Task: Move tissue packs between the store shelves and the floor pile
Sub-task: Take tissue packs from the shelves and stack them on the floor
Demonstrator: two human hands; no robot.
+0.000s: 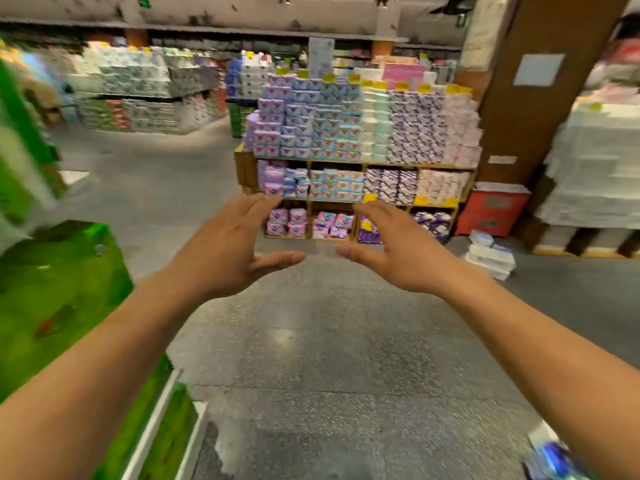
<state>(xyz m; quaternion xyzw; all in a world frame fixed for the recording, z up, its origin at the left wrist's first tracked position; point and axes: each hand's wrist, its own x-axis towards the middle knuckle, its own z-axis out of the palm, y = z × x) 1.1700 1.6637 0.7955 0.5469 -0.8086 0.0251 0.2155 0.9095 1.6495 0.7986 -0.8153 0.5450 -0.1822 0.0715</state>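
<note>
- Both hands are out in front with nothing in them. The left hand point(228, 247) and right hand point(398, 251) face each other palm to palm, fingers spread and loosely bent, with a wide gap between the thumbs (about the shape of arms ready to take a bulky pack by its two ends).
- The floor pile point(490, 256) lies far and to the right of the hands, well apart from both. It sits on the grey floor point(329, 341) just in front of a red crate point(491, 209) at the foot of a brown pillar point(540, 81).
- The right hand is the nearer one to that pile. I judge the person would have to turn right and stoop to reach it.
- The pile's packs lie flat, one on another. Their long sides run roughly across the room, slanting toward the near right.
- The shelf unit point(244, 168) stands straight ahead and far off. Its tissue packs point(332, 133) are stacked in tidy columns on top and fill the cubbies below, and the hands line up with its lower rows.
- The pile's packs look white with pale blue, wrapped in soft plastic and somewhat slumped. The shelf packs are lilac, pink, blue and mint, and any print is too blurred to read.
- Green packs point(59, 289) crowd the near left, smeared by blur.
</note>
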